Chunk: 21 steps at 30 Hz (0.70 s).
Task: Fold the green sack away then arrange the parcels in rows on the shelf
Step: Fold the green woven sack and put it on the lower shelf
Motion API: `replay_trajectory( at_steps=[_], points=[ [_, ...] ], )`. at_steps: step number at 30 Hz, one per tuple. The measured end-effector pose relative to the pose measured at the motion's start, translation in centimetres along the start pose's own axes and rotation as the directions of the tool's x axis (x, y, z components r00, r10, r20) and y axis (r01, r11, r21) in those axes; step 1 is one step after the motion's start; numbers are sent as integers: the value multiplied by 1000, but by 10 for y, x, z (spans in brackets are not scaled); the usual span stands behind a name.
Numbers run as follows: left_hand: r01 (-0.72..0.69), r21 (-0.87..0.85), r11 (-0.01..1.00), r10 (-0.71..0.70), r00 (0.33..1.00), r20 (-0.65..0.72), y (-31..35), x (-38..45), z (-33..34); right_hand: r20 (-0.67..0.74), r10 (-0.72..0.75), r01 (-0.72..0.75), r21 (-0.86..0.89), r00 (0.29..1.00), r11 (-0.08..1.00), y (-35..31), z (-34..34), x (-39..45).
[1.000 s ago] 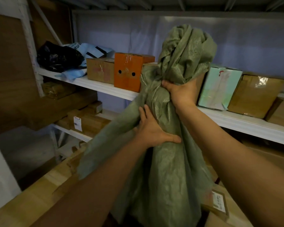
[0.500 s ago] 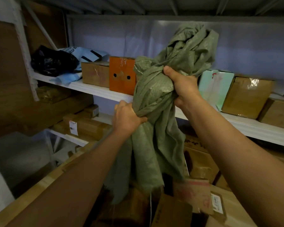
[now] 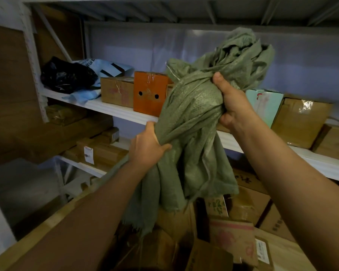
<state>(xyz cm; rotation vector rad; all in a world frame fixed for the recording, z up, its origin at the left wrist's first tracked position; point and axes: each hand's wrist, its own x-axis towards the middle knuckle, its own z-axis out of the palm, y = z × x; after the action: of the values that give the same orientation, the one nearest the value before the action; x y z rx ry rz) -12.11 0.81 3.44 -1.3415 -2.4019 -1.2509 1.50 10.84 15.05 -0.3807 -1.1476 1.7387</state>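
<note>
I hold the green sack (image 3: pixel 192 122) bunched up in front of the white shelf (image 3: pixel 114 110), my right hand (image 3: pixel 235 108) clenched round its gathered upper part with the crumpled top spilling above my fist, and my left hand (image 3: pixel 147 147) gripping a twisted fold lower down on its left side. The frayed bottom edge of the sack hangs over a heap of cardboard parcels (image 3: pixel 233 241) below. On the shelf behind it stand an orange box (image 3: pixel 149 92), a brown carton (image 3: pixel 116 90), a pale mint box (image 3: pixel 264 106) and a taped carton (image 3: pixel 299 120).
</note>
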Motion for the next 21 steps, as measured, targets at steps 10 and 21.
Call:
replay_trajectory(
  at_steps=[10,21],
  points=[
    [-187,143,972,194,981,-32,-7,16,-10,-10,451,-416,-403,893,815,19,-51,2],
    [-658,254,708,657,747,102,17,17,-1,-30,667,-339,-878,744,338,34,-75,-1]
  ],
)
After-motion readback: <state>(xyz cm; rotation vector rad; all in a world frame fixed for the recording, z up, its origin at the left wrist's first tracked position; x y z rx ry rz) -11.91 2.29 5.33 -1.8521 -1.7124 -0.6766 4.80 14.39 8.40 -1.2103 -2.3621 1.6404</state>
